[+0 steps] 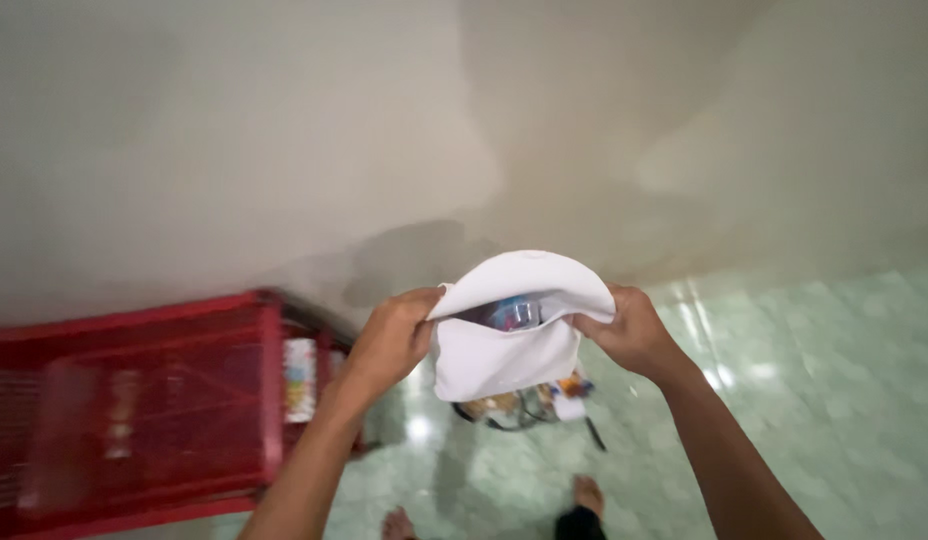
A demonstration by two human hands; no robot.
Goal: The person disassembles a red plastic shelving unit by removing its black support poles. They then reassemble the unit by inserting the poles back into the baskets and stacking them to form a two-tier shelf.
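At the near edge of the view, the person's bare feet [587, 492] stand on a glossy pale-green tiled floor [804, 400], partly cut off by the frame. Both bare forearms rise from the bottom edge toward the middle.

The left hand [392, 335] closes its fingers and thumb tightly on the left rim of a white soft plastic bag [494, 360], pinching the material in a near fist. The right hand [624, 328] grips the opposite rim the same way, fingers curled and shut on the fabric-like edge. Together the hands hold the bag up in mid-air at the centre of the view, above the floor, its mouth pulled apart into a slit with the far lip arching up like a dome. Inside the opening a small bluish, shiny package [512, 313] shows; its form is too blurred to tell more.

Just beneath the hanging bag, on the floor, lies a small heap of colourful packets [544, 398] in orange, white and yellow, with dark thin cords or handles beside them.

To the left stands a red wire-mesh basket rack [144, 410], blurred by motion. A pale rectangular label with small multicoloured patches [300, 378] sits at its right end, near the left wrist.

Farthest off, a plain beige wall [284, 130] fills the upper half of the view, with a darker shadow behind the bag.
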